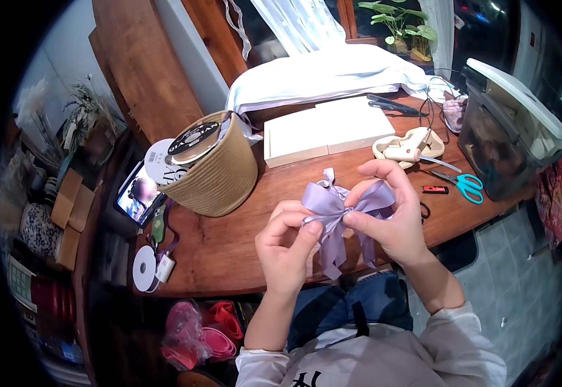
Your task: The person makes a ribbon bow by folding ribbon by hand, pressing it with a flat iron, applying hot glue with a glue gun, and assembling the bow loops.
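With our left hand [283, 248] and right hand [398, 224] we are pinching the lilac bow [332, 226]; loops [320, 199] and tails [333, 258] are already showing, seemingly leaving only adjusting.

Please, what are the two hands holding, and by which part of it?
A purple ribbon bow: the left hand pinches it at its left side, the right hand near its central knot.

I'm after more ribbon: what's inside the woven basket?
A black-labelled spool sits at the mouth of the woven basket. Whatever lies deeper is hidden by the spool and basket wall.
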A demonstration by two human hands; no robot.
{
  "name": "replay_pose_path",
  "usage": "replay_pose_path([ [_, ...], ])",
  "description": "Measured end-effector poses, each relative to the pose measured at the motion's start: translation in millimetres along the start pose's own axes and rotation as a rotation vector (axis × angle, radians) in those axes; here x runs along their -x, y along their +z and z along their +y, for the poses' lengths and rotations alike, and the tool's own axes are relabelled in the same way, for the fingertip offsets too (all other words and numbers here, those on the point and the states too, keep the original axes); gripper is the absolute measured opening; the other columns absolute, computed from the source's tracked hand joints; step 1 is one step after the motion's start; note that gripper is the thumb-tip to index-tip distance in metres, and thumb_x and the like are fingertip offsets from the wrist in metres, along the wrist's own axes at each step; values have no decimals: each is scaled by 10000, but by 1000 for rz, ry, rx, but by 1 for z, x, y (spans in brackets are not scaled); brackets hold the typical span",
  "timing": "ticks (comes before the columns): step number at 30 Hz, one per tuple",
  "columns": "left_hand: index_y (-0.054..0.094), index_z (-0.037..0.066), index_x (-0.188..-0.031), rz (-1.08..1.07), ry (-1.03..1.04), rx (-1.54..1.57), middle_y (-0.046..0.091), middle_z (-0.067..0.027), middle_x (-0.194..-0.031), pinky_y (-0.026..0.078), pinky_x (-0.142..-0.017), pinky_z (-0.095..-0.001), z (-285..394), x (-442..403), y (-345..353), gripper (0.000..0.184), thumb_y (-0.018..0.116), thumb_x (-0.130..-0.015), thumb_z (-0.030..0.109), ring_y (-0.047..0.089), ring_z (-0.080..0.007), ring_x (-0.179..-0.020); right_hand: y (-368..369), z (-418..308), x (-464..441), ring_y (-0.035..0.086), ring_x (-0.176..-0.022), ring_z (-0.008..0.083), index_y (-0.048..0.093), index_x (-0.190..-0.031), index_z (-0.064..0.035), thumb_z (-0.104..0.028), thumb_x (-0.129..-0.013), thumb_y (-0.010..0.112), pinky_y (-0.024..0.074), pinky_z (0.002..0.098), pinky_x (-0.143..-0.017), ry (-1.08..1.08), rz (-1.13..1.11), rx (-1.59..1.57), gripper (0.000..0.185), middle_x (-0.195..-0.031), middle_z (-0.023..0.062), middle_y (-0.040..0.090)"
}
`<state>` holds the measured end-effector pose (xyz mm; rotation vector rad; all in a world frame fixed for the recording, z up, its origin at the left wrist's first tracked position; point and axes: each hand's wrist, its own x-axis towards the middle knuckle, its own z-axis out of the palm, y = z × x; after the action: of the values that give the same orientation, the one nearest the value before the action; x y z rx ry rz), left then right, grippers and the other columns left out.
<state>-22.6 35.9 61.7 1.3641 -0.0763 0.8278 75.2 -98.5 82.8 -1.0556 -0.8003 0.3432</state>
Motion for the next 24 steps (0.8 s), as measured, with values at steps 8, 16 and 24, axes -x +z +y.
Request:
replay_pose_path([
  [8,578,-2,-758,34,85,13,539,-76,-920,412,-748,-255,-4,3,-1,64,642,-760,0,516,-128,-837,-2,4,1,558,-823,79,373,-1114,-38,52,-707,676,435,214,-748,-28,-29,-19,516,-841,47,596],
  [16,576,-3,-847,2,-17,139,551,-86,-1005,408,-813,-279,-3,2,-3,119,653,-759,17,518,-144,-919,-1,0,-4,569,-774,79,405,-1099,-42,13,-682,720,446,207,-692,64,-53,-56,526,-829,56,610],
  [24,534,-17,-1030,85,-156,66,601,-41,-912,441,-765,-241,0,-4,-7,276,650,-780,-1,561,-97,-834,-4,9,-12,589,-826,105,429,-1119,-24,18,-672,716,459,234,-753,128,-102,-158,533,-857,71,623],
])
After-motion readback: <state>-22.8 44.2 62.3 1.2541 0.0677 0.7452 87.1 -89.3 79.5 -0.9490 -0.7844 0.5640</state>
